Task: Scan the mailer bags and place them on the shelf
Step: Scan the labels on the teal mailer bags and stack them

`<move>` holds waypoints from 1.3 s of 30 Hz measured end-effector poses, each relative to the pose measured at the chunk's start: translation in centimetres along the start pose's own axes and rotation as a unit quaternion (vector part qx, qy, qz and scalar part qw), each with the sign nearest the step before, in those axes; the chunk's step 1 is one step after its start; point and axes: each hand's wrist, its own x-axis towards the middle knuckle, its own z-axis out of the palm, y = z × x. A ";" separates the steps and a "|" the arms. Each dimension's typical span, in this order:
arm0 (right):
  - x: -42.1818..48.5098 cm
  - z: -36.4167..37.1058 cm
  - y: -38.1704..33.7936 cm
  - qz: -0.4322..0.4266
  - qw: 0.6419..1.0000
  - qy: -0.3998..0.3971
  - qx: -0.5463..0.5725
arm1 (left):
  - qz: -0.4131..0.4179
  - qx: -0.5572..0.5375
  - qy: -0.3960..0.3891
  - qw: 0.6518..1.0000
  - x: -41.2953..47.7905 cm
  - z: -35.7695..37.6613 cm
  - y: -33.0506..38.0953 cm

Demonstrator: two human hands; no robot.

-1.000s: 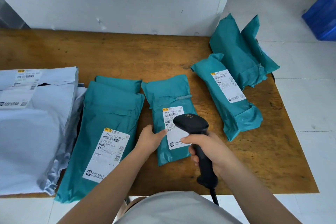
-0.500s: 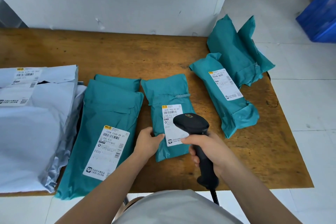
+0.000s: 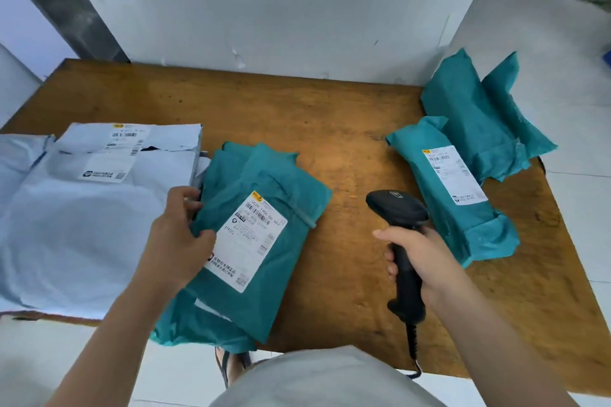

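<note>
The left hand (image 3: 178, 235) curls round the left edge of a teal bag (image 3: 291, 258) at lower centre of the frame. That bag lies label (image 3: 254, 241) up on a second bag (image 3: 185, 330), which overhangs the table (image 3: 347, 142) at its near edge. The right hand (image 3: 426, 258) is wrapped round the scanner (image 3: 400, 211), right of centre, with its head clear of the label.

This looks like handling between scan and shelf. Next, either the scanner is squared to the barcode or the bag is lifted away. Whether the fingers hold one bag or both is unclear.

The shelf is out of view. The grey bags (image 3: 82, 225) are cut off at the left edge, and the print on the right bag (image 3: 476, 225) is too blurred to read.
</note>
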 end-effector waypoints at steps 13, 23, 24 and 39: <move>-0.2 0.7 -0.3 0.002 1.000 -0.021 -0.019 | 0.003 0.424 0.004 0.906 0.3 7.1 -1.9; -0.4 0.2 0.1 -0.014 0.998 -0.039 -0.036 | 0.012 0.268 0.115 0.957 1.3 5.1 -2.0; -0.4 0.2 0.1 -0.013 0.998 -0.042 -0.037 | 0.006 0.289 0.108 0.951 1.2 4.8 -1.9; -1.1 -5.1 -0.1 0.003 0.999 0.016 0.027 | 0.188 0.184 -0.105 0.959 -1.3 17.1 7.1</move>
